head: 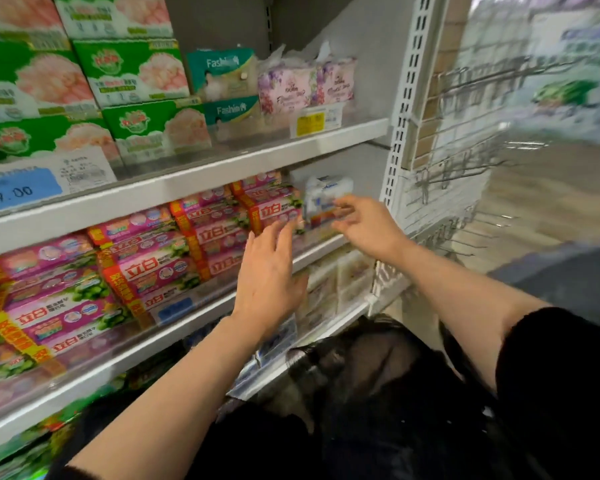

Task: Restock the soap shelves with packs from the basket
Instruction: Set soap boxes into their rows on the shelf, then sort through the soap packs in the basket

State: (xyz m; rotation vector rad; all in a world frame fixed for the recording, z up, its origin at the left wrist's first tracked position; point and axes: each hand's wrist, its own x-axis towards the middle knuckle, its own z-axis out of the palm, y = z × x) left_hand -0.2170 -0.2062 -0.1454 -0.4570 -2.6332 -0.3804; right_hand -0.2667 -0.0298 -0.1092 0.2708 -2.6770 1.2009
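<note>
A white and blue soap pack stands at the right end of the middle shelf, beside rows of stacked pink soap packs. My right hand reaches to it, fingers apart, fingertips on its front face. My left hand hovers open in front of the pink packs, palm toward the shelf, holding nothing. The picture is blurred by motion. No basket can be made out for certain.
The upper shelf carries green boxes, teal packs and flowered packs. Pale packs fill the lower shelf. A wire hook rack juts out to the right of the upright. Dark mesh fabric lies between my arms.
</note>
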